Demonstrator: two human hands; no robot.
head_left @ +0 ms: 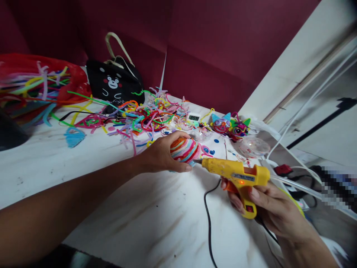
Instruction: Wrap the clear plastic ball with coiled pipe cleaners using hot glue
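Near the middle of the white table, my left hand (163,152) is wrapped round a ball (185,149) covered in striped pipe cleaners of red, orange, pink, white and light blue. My right hand (267,203) grips a yellow hot glue gun (234,172) by its handle, fingers at the orange trigger. The gun's metal nozzle points left at the lower right side of the ball; whether it touches, I cannot tell. A small orange light glows on the gun, and a clear glue stick (295,186) sticks out of its back. The ball's left side is hidden by my hand.
Behind the ball lies a heap of loose pipe cleaners (156,115). A small digital timer (193,117), two decorated cat-eared heads (221,123) and a clear plastic dome (253,147) stand farther right. A black bag (114,82) stands at the back. The gun's black cord (209,219) crosses the table.
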